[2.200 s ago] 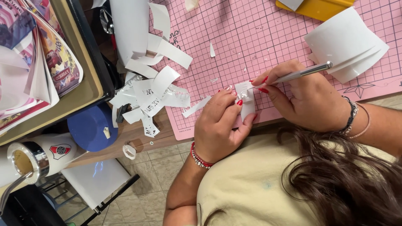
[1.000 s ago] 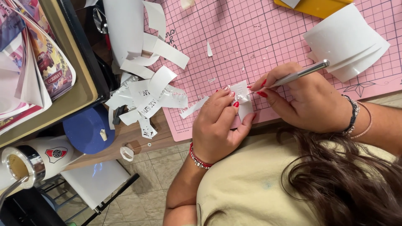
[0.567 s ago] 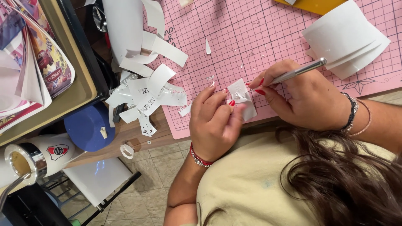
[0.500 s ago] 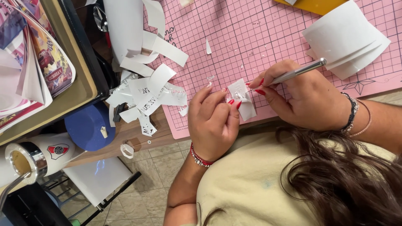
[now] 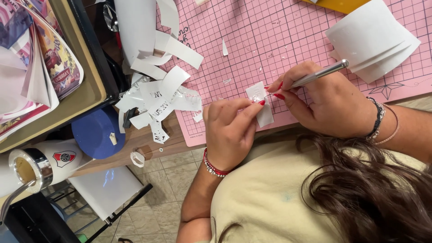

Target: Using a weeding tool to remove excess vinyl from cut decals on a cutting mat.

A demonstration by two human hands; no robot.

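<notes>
Centre frame: left hand (image 5: pixel 229 130) pinching small white paper piece (image 5: pixel 260 102); right hand (image 5: pixel 326 105) closed round silver craft knife (image 5: pixel 319 74); cut scraps (image 5: pixel 157 101) left, uncut sheets (image 5: pixel 373 40) upper right

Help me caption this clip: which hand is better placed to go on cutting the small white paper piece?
Probably the right hand: it grips the slim silver craft knife, tip at the small white paper piece. The left hand only pins that paper.
</notes>
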